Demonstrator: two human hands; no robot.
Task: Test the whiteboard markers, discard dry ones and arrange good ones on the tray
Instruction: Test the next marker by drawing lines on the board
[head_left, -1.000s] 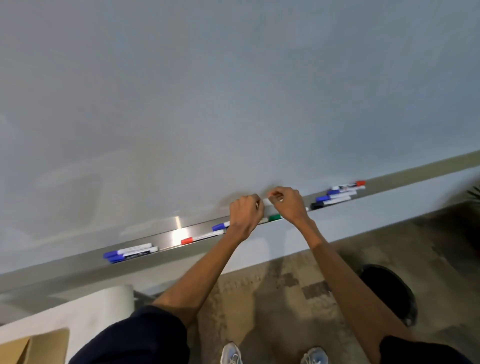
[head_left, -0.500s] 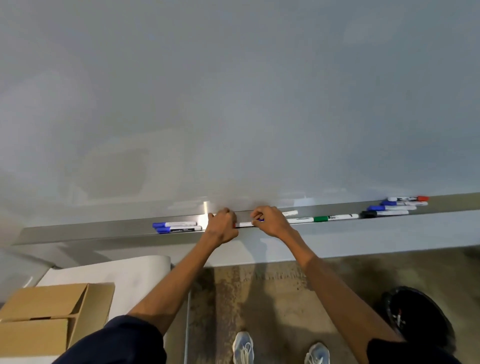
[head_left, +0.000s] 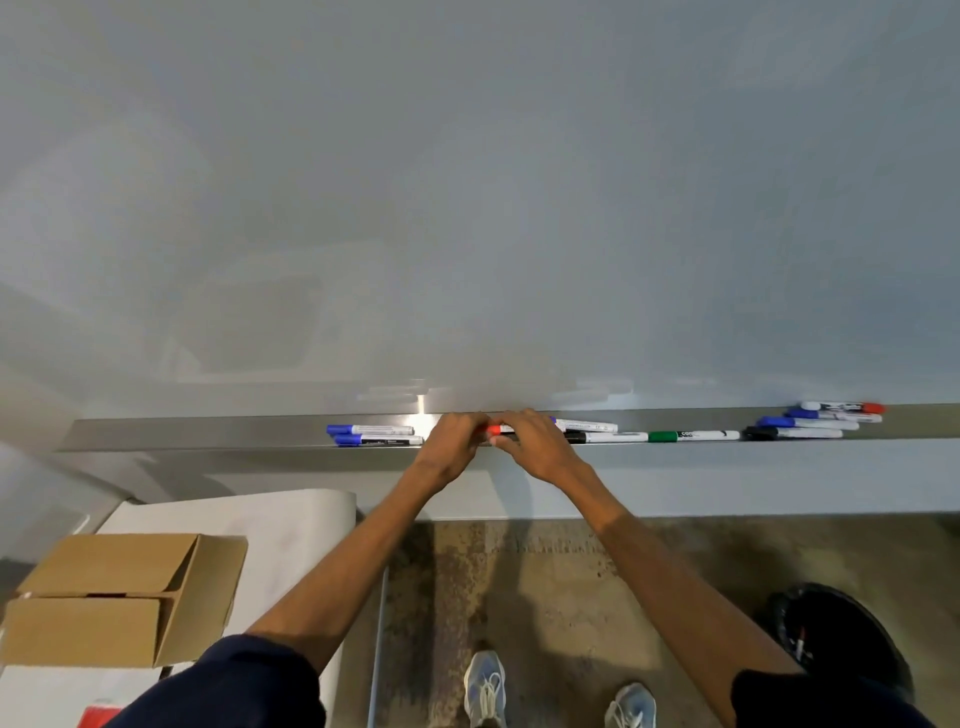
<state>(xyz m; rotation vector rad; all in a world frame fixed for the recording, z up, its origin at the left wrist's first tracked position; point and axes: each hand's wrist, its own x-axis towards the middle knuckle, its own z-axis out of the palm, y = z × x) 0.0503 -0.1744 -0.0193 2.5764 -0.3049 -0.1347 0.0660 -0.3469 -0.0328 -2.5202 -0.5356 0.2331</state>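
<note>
Both hands meet at the metal tray (head_left: 208, 434) under the whiteboard (head_left: 467, 208). My left hand (head_left: 449, 449) and my right hand (head_left: 537, 447) both grip a red-capped marker (head_left: 496, 429) that lies along the tray; only its red end and a bit of white barrel show between them. Two blue-capped markers (head_left: 371, 435) lie left of my hands. To the right lie a purple-capped marker (head_left: 587, 426), a black one (head_left: 605, 437) and a green one (head_left: 691, 435). Several more markers (head_left: 815, 422) are piled at the far right.
A black bin (head_left: 841, 639) stands on the floor at lower right with something inside. An open cardboard box (head_left: 124, 597) sits on a white table (head_left: 249, 519) at lower left. My shoes (head_left: 485, 686) stand on the mottled floor below the tray.
The view has swung so the tray runs level and the box has come into sight. My hands have come down from the board's lower edge to the tray, and a red cap now shows between them.
</note>
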